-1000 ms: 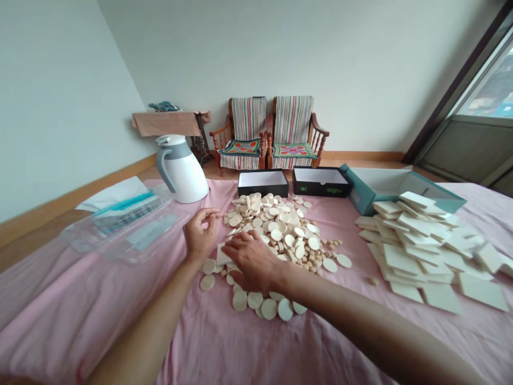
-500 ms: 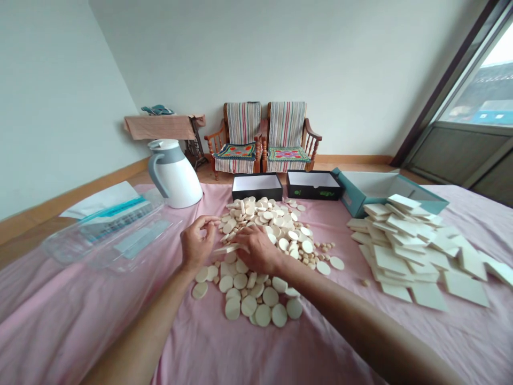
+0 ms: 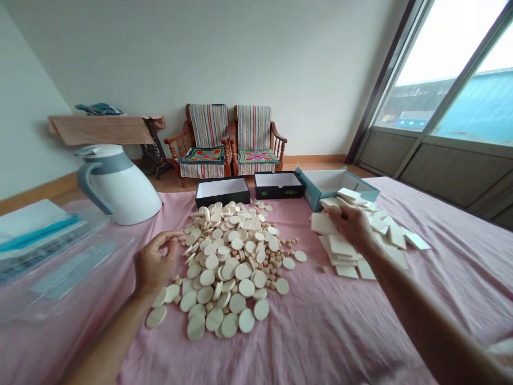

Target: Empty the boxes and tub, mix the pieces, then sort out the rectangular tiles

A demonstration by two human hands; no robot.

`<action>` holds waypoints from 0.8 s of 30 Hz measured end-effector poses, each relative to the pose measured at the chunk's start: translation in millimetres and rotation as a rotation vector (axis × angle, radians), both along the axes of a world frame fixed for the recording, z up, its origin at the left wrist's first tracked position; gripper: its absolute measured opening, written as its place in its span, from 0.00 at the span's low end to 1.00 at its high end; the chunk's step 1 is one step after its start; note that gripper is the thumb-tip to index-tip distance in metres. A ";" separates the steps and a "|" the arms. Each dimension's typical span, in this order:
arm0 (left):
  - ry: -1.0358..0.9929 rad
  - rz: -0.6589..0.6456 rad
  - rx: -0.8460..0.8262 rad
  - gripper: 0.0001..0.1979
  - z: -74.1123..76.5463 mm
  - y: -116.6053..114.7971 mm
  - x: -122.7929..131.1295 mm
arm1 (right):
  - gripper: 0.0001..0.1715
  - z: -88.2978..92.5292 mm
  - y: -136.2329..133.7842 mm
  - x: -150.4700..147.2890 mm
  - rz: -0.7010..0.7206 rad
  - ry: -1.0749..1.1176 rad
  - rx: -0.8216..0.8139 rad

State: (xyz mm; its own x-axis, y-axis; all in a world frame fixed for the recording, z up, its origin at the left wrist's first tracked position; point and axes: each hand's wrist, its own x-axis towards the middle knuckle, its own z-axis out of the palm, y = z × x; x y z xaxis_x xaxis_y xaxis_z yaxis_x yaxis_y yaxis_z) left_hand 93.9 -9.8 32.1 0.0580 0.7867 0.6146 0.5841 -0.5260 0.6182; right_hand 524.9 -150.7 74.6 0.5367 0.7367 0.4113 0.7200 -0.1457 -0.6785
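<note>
Down on the pink cloth (image 3: 316, 337), the left hand (image 3: 154, 264) sat at the near edge of the heap, fingers loosely curled and half open, with nothing visible in them. Just beside it spread the pale round discs (image 3: 236, 286), dozens of them, lying flat and overlapping, with some tipped on edge further in. They looked light and stiff, probably wood, and smooth enough to slide over one another, so a pinch at the rim seemed the surest hold. Over to the right, the right hand (image 3: 350, 227) was down on the cream square tiles (image 3: 344, 250), fingers spread across the top of a loose stack; whether it had gripped one, I couldn't tell. Those thin slabs looked light but perhaps brittle at the corners, best taken by opposite edges. Small round wooden beads (image 3: 294, 247) lay scattered between the two lots. Left of the heap stood a clear plastic case (image 3: 52, 272) and a white vacuum jug (image 3: 120, 187). Further on came an open black box (image 3: 222, 192), a second black box (image 3: 278, 184) and a teal box (image 3: 332, 187), with two striped wooden armchairs (image 3: 230, 139) against the far wall.
</note>
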 end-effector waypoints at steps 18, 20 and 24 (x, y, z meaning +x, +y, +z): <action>0.062 -0.012 0.028 0.10 -2.3 -0.2 -1.2 | 0.22 -39.7 62.1 -113.7 0.363 0.013 -0.066; 0.075 -0.006 0.038 0.10 -1.7 -0.8 -0.5 | 0.21 -37.1 64.2 -114.1 0.356 -0.021 -0.073; 0.104 -0.009 0.060 0.10 -1.2 -2.3 0.3 | 0.12 -36.6 64.4 -101.8 0.308 -0.068 -0.085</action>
State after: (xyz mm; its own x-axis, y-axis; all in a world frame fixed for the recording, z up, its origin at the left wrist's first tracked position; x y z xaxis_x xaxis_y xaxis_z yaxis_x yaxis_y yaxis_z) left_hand 94.2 -12.1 30.8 0.1305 0.7480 0.6507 0.6385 -0.5655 0.5221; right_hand 423.1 -86.3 38.0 0.2564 0.8937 0.3683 0.7821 0.0321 -0.6223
